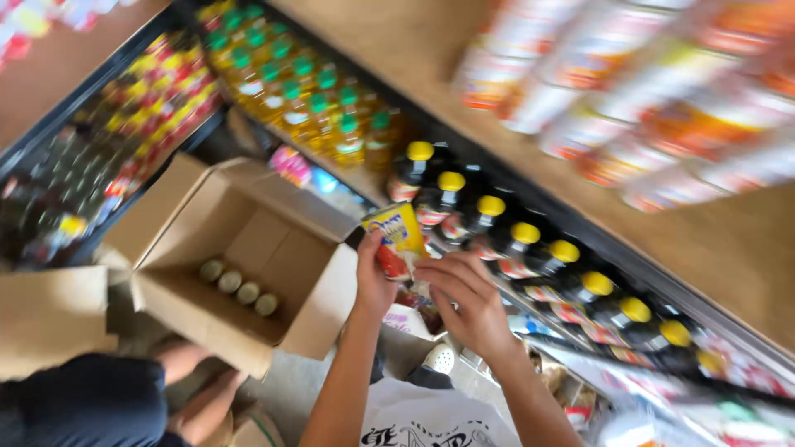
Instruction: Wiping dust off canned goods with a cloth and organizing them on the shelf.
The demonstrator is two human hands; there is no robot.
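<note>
Near the middle of the frame, the left hand (374,277) is clamped around a small yellow packet (397,238) with a red lower part, fingers wrapped round its lower half. The packet stands with its long axis tilted, top end leaning toward the upper left of the frame, printed face toward the camera. The right hand (465,302) sits just beside it, lower right, fingers curled loosely together and touching the packet's lower edge; whether it grips anything cannot be told.

Left of centre an open cardboard box (319,306) rests with flaps spread; inside, four round pale caps (238,287) of bottles stand in a row along its near wall, the rest of the box bare.

Behind the hands a shelf (580,223) runs diagonally, holding dark bottles with yellow caps (513,236). Further toward the upper left stand golden oil bottles with green caps (315,99). Blurred white and orange packs (646,91) fill the upper right.
</note>
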